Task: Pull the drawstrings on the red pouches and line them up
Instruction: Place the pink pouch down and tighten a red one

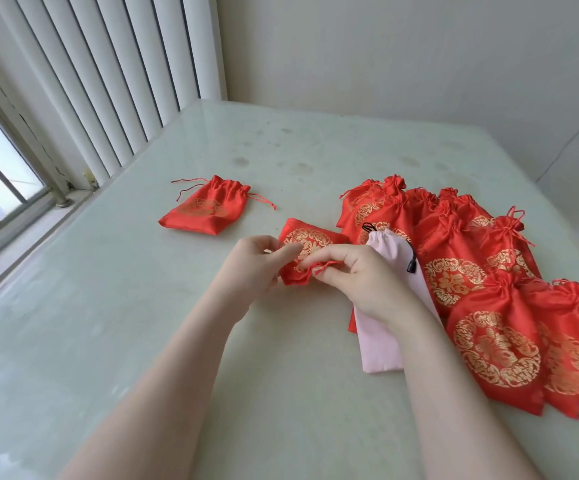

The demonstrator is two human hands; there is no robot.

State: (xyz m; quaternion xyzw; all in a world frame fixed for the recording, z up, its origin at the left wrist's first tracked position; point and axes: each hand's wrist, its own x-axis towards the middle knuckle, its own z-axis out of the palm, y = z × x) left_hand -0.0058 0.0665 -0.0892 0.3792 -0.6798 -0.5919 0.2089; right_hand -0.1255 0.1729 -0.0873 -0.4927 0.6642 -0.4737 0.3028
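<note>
Both forearms enter from the near edge of the table (108,341) and meet just past its middle. Left hand (253,268) has its fingers curled on the left side of the mouth of the red pouch (307,252), pinching cloth or cord there; which one is hidden by the fingers. Right hand (354,275) pinches the red drawstring (326,266), a loop of cord showing between thumb and forefinger.

Key relation: the pouch's mouth points toward the near edge and its closed bottom toward the far edge, so the long axis runs near-to-far. The cords leave the mouth sideways, one toward each hand. Judgement: the closing pull is outward, left and right, across that axis. Both hands are equally near.

Appearance: glossy red satin with a gold round emblem; mouth partly gathered, not yet cinched.

Under the right wrist lies a pink pouch (385,327) with a black cord, resting on the pile.

To the right, toward the right edge, a pile of red pouches (489,306) overlaps, mouths gathered.

Farther, toward the left edge, one cinched pouch (208,209) lies alone, cords splayed.
</note>
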